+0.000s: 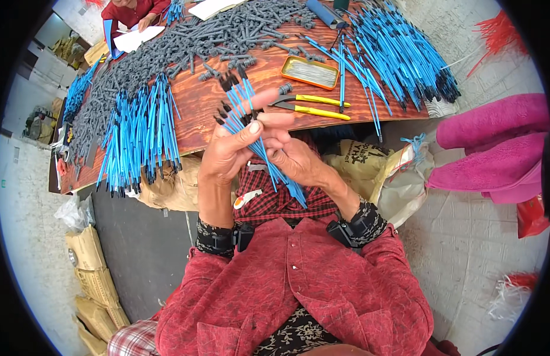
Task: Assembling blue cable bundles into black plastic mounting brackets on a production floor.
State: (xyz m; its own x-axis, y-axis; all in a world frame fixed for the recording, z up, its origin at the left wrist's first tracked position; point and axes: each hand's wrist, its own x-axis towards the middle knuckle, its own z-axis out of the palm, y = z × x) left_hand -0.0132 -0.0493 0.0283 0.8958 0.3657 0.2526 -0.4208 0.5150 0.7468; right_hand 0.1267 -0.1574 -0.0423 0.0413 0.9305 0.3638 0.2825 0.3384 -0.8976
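Above my lap, just off the table's front edge, both hands are around a small bundle of thin blue rods (277,177) with black ends. My left hand (222,149) grips the rods from the left, thumb pressed across them. From the right, my right hand (300,160) closes on the same bundle, with some of its fingers behind the rods. The black tips fan out above my hands, and the plain blue ends slant down to the right. Beyond my fingers lie pliers with yellow handles (322,111) and an open tin (285,73) of thin silvery pins.
Grey plastic parts (209,38) are heaped along the far side of the wooden table (195,113). Blue rods are piled at the right (399,56) and left (138,133), some overhanging the edge. Pink cloth (494,127) hangs at right. Across the table sits another person (132,15).
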